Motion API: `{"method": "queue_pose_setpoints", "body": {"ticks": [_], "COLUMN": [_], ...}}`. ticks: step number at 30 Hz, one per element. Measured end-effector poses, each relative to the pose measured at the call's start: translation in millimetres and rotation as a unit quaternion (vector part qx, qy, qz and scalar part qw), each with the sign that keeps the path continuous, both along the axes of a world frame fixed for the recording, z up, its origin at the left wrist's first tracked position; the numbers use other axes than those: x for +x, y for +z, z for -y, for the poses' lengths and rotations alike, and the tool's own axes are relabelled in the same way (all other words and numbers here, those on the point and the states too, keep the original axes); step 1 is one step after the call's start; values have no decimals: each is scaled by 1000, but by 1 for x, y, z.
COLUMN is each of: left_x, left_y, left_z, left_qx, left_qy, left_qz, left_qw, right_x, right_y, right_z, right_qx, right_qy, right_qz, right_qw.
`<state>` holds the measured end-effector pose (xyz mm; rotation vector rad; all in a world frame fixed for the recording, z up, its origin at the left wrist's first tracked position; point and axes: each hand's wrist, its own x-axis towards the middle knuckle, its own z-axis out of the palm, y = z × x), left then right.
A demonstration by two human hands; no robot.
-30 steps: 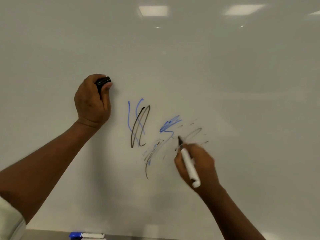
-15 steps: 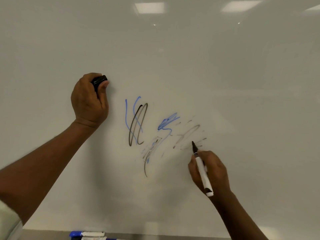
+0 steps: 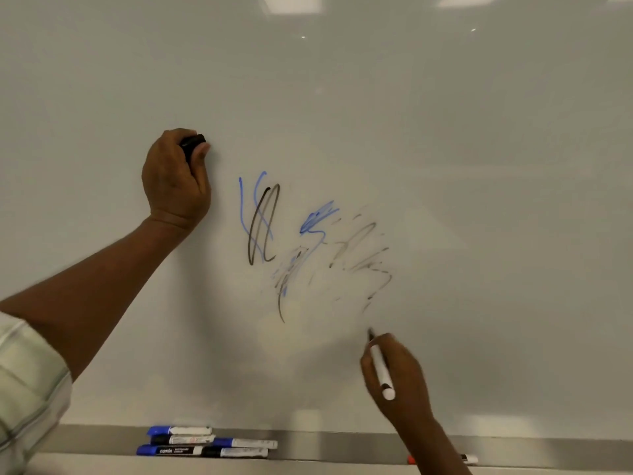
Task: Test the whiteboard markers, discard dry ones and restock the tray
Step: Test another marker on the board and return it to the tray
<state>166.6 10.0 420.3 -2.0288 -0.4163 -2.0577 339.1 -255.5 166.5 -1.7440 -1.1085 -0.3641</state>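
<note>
Whiteboard (image 3: 479, 166) fills nearly the whole view, glossy and pale, with ceiling lights (image 3: 291, 3) mirrored along its top edge. Low and right of centre, the right hand (image 3: 397, 382) holds an uncapped white marker (image 3: 380, 368). Its fingers are closed around the barrel, with the dark tip pointing up and left at the board. I cannot tell whether the tip touches the surface.

Just above the tip lie faint grey strokes (image 3: 363, 255), thin and broken. To their left is a blue scribble (image 3: 318, 217), then a dark loop (image 3: 263, 228) drawn over two blue lines (image 3: 241, 207).

Further left and higher, the left hand (image 3: 174, 183) is held at the board, its fingers curled tight around a black cap (image 3: 193, 145) that sticks out between thumb and forefinger. A pale sleeve (image 3: 27, 389) covers the arm at the left edge.

Along the bottom runs a metal tray (image 3: 342, 443). Several capped markers (image 3: 205, 443) lie in it on their sides in a close bunch, with blue and black caps. Well apart from them, at the right end, a red-tipped marker (image 3: 469, 459) lies partly hidden behind the right forearm.
</note>
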Motion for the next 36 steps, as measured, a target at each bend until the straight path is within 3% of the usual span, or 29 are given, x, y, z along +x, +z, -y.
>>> {"method": "queue_pose_setpoints", "body": {"ticks": [1, 3, 7, 10, 12, 15, 17, 19, 27, 36], "left_x": [0, -2, -9, -17, -22, -33, -40, -45, -62, -76], "left_y": [-1, -7, -34, -67, -90, -121, -139, -152, -169, -169], "left_z": [0, 2, 23, 60, 90, 131, 154, 173, 215, 216], "left_qx": [-13, -46, -128, -245, -365, -518, -581, -614, -645, -646], "left_qy": [7, 15, -58, -154, -235, -353, -409, -433, -429, -469], "left_qz": [3, 2, -6, 23, 37, 46, 62, 75, 77, 42], "left_qw": [1000, 999, 990, 957, 900, 778, 701, 656, 628, 600], "right_x": [-5, -14, -42, -68, -81, -95, -103, -110, -136, -144], "right_y": [-10, -24, -20, -6, 8, 36, 53, 62, 77, 76], "right_z": [3, 12, 36, 56, 64, 73, 76, 79, 78, 70], "right_qx": [-58, -84, 31, 78, 104, 134, 161, 176, 154, 104], "right_qy": [47, 101, 111, 150, 188, 207, 208, 208, 282, 281], "right_qz": [2, -9, -121, -214, -293, -330, -342, -360, -388, -407], "right_qw": [997, 991, 986, 962, 932, 911, 902, 892, 864, 863]}}
